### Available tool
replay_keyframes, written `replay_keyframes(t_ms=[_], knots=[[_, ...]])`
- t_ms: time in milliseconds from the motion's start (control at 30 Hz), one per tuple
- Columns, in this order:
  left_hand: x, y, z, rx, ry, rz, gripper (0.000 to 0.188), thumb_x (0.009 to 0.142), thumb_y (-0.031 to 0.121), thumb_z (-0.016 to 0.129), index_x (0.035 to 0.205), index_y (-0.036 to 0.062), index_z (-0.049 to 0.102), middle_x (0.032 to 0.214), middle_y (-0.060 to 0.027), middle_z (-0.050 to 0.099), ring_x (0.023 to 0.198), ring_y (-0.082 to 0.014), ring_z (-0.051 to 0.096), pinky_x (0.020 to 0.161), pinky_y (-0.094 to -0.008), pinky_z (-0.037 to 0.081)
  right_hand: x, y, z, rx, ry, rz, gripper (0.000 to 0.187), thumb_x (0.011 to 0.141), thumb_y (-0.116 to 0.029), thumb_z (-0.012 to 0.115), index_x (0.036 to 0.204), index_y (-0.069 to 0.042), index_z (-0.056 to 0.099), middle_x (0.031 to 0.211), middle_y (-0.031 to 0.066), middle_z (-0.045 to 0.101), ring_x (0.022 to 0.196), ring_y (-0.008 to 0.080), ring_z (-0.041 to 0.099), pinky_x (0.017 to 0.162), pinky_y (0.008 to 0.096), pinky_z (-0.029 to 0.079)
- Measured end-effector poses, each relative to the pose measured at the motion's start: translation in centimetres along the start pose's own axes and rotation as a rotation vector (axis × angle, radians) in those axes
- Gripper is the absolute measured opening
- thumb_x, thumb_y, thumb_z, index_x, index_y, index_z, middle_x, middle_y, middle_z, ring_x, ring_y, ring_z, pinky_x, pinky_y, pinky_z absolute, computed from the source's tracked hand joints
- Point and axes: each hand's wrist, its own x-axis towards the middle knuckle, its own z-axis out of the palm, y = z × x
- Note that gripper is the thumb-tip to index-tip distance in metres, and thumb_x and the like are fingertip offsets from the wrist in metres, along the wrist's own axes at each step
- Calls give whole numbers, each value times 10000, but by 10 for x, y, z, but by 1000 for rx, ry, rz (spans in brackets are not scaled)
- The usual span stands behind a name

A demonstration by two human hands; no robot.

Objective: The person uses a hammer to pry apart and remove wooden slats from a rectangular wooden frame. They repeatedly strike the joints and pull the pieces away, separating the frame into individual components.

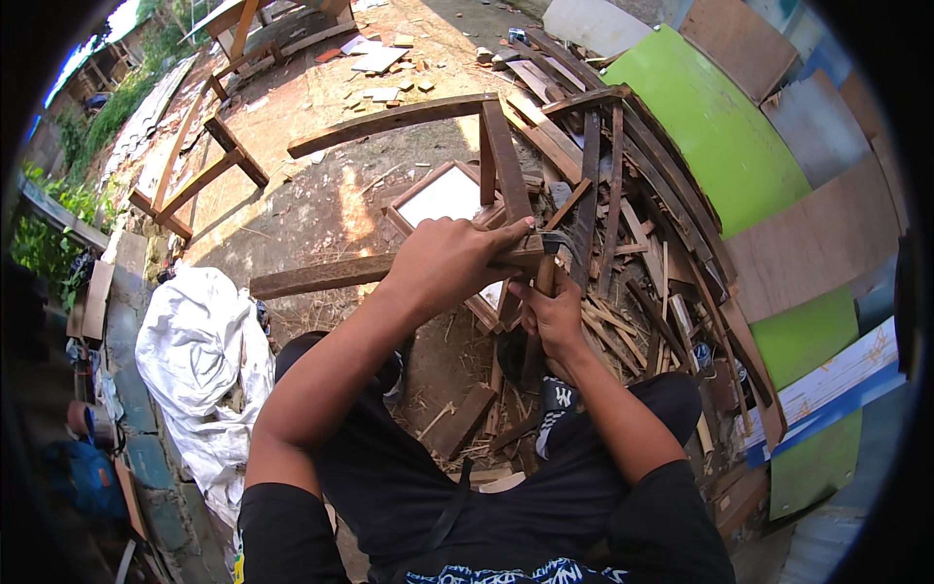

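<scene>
A dark wooden frame [336, 275] with two long rails joined by short uprights stands before me, its near corner between my hands. My left hand [449, 261] is closed over the near rail close to that corner, with a finger stretched along the wood. My right hand [556, 316] is wrapped round the wooden handle of a hammer [545, 276]. The hammer's dark head lies against or right beside the rail's end; I cannot tell whether they touch. Below the frame lies a wood-edged panel [440, 198] with a white face, partly hidden by my left hand.
Piled timber strips [608, 185] lie close on the right, beside a green board [705, 127] and other sheets. A white sack [199, 336] sits at the left. Further off are another wooden frame [199, 185] and scattered tiles [379, 58]. Wood scraps [463, 420] lie between my feet.
</scene>
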Motion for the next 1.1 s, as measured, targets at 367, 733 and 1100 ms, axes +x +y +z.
replay_keyframes(t_ms=[367,733,1100], knots=[[-5,-4,-3,-13,60,26,536,865,463,781,1371,323,673,780,-58,744,641,-266,723,567,-400,556,5,-3,-1,-27,-71,35,256,904,-84,798,1079,-20,622,590,-25,542,414,73,475,398,259,370],[-3,-4,-2,-17,66,33,553,865,429,787,1389,304,661,801,-65,753,651,-278,724,570,-405,553,-9,-16,-5,119,31,-64,208,1027,-180,655,1116,-3,592,621,3,523,448,76,446,404,251,368],[-2,-2,0,-49,56,38,530,885,419,773,1386,292,659,809,-85,752,658,-292,721,571,-422,541,-20,-103,-17,237,-131,-97,425,1135,-281,413,1519,-100,403,894,71,534,498,65,423,383,197,362]])
